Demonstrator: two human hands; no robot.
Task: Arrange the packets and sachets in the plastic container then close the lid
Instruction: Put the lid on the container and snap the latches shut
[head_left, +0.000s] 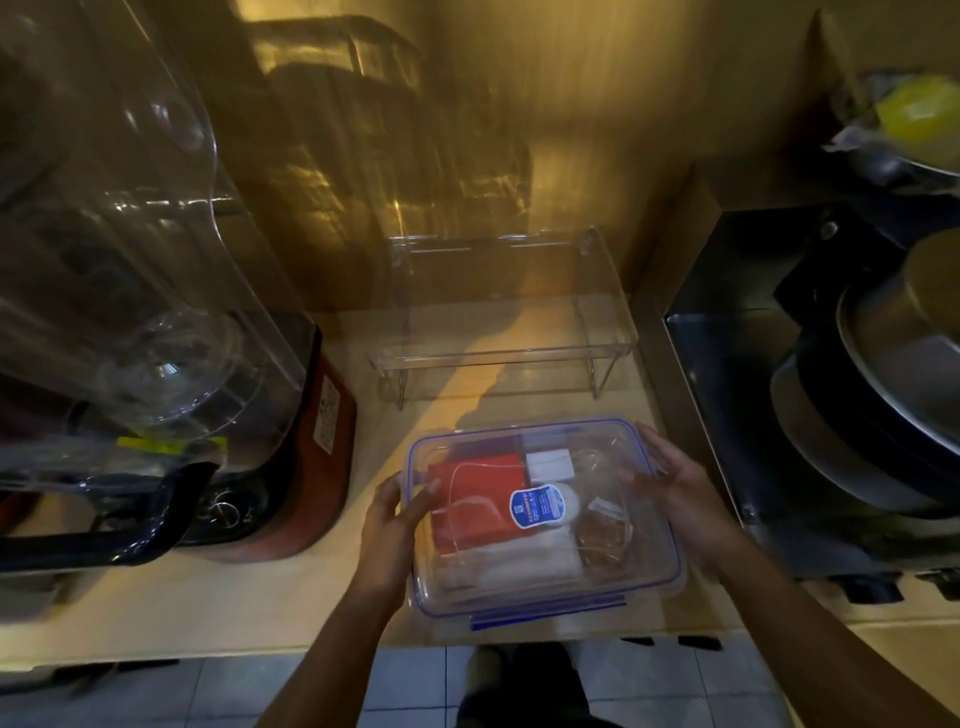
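**Lid on, clips not yet seen to**

Now at the counter's front edge: the plastic container (543, 519) sits between both hands, its long axis running away from the person, slightly skewed to the right. The lid (587, 441), clear with a blue rim, lies over the box. Whether it is pressed fully home I cannot tell; the blue clip (545, 613) on the container's near side appears to hang loose, not snapped.

Through the lid: a red packet (470, 499) on the container's left half, a small white sachet (549, 464) toward the far side, a white packet (511, 564) along the near side, and brownish sachets (605, 530) on the right. A blue-and-white label (537, 506) sits at the middle, seemingly on the lid.

Left hand (397, 525): at the container's left wall, fingers spread moderately, thumb resting on the lid's top, palm against the side. It holds nothing else.

Right hand (675, 493): at the container's right edge toward the far corner, fingers loosely open and curved over the rim, touching lid and wall. Nothing enclosed in it.

Judgement: packing looks finished and the closing step is in hand. Each hand is already beside its own side of the box, so the side clips fall to whichever hand is there; the near clip lies closest to the person, about equally reachable. A clear rack (498, 358) stands beyond the container, well apart.
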